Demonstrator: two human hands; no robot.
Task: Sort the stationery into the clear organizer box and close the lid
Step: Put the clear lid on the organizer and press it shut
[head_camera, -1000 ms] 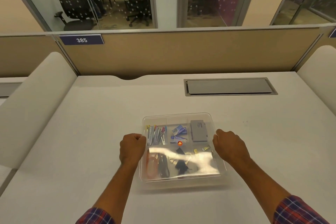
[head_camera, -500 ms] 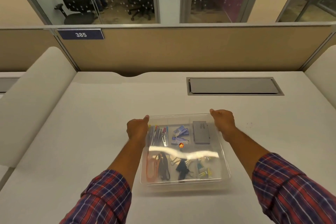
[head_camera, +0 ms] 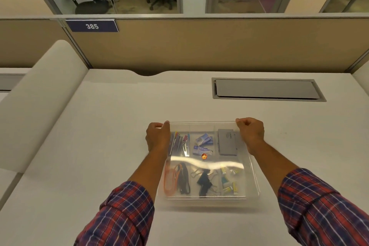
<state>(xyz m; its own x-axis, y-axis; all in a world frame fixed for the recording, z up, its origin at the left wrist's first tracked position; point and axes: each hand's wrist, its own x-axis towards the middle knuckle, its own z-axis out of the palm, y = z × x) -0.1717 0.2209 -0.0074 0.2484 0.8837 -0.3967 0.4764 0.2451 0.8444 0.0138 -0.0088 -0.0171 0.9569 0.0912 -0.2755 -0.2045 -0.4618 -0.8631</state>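
Note:
The clear organizer box (head_camera: 252,181) lies on the white desk with its clear lid (head_camera: 207,163) down over it. Through the lid I see pens (head_camera: 179,143), blue staple packets (head_camera: 202,144), a grey stapler (head_camera: 227,142), orange and black cords (head_camera: 176,178), black binder clips (head_camera: 203,180) and small tubes (head_camera: 229,179), each kind in its own compartment. My left hand (head_camera: 157,136) is curled on the box's far left corner. My right hand (head_camera: 250,131) is curled on the far right corner.
A grey cable hatch (head_camera: 267,89) is set into the desk (head_camera: 99,146) behind the box. A tan partition (head_camera: 199,46) with a "385" label (head_camera: 91,26) closes the far edge. Padded dividers (head_camera: 36,96) flank the desk.
Both hands slid from the middle of the box's sides up to its far corners. The view shifted closer, bringing my plaid sleeves into sight.

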